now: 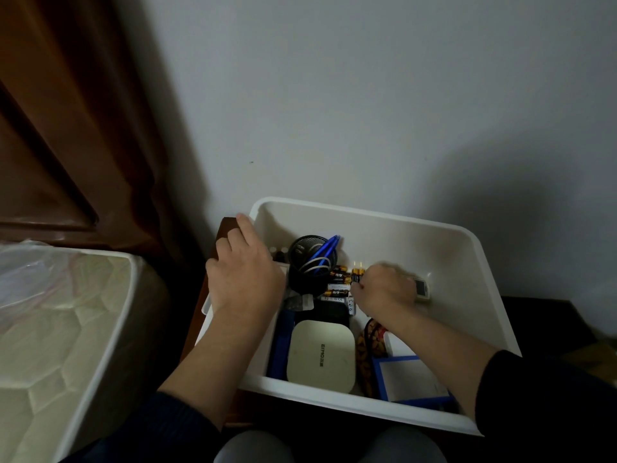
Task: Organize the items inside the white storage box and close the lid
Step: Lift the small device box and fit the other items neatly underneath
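We see white storage box (467, 262) open on dark stand against wall, no lid on it. Left hand (243, 279) rests with relaxed fingers over box's left rim. Right hand (384, 289), blurred, curls inside box, seemingly pinching one battery (356, 275) beside black mesh cup (305, 265). Cream case (320, 355) lies near front wall.

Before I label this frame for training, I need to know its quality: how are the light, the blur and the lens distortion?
Head view: dim and uneven light, with a broad shadow on the wall at right. The right hand is smeared by motion blur, so its grip is unclear. The left hand and the pen holder look sharp. Wide-angle bending curves the white storage box rim.
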Demonstrator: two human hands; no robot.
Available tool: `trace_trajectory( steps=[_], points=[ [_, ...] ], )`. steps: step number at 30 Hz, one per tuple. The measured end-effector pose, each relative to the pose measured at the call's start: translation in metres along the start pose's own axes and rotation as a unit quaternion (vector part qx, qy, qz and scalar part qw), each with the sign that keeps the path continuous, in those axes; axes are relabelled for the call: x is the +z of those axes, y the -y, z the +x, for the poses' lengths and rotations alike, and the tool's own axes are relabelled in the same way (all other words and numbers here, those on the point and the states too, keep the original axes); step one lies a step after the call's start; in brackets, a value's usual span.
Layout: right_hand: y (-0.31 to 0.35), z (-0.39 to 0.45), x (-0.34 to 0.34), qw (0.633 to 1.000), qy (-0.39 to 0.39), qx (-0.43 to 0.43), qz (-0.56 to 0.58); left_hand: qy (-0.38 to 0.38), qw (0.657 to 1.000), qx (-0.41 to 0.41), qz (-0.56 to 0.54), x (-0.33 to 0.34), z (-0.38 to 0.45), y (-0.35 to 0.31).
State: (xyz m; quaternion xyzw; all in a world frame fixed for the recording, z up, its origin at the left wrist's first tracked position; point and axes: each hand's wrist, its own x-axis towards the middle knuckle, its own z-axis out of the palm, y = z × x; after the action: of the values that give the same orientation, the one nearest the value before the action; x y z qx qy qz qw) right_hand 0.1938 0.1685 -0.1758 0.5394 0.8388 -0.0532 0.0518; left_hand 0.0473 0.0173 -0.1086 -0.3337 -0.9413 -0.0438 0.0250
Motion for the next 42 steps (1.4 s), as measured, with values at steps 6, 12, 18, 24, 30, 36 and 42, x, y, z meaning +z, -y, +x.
trace_trajectory(
  steps=[6,12,18,24,30,36,42],
  points=[
    [-0.009,0.001,-0.008,0.997,0.028,-0.005,-0.073,0.002,1.000,-0.009,0.016,0.001,-0.002,-0.001],
    [-0.006,-0.004,-0.004,0.997,0.075,0.032,0.005,0.004,1.000,-0.008,0.023,0.000,-0.003,-0.001],
    [-0.007,0.000,0.003,0.997,0.064,0.044,0.026,0.005,1.000,-0.005,0.018,0.001,-0.002,-0.001],
    [-0.009,-0.002,-0.002,0.998,0.048,0.035,0.014,0.003,1.000,0.003,0.028,0.003,-0.002,0.000],
    [-0.015,-0.010,-0.034,0.996,-0.022,0.014,0.080,0.011,0.999,0.012,-0.032,-0.001,-0.005,0.002],
    [-0.040,-0.026,-0.079,0.954,-0.116,-0.023,0.274,0.047,0.991,-0.018,-0.122,-0.019,-0.027,0.004],
    [-0.061,-0.067,-0.107,0.886,-0.249,-0.102,0.378,0.086,0.940,-0.048,-0.326,-0.023,-0.034,0.058]
  ],
)
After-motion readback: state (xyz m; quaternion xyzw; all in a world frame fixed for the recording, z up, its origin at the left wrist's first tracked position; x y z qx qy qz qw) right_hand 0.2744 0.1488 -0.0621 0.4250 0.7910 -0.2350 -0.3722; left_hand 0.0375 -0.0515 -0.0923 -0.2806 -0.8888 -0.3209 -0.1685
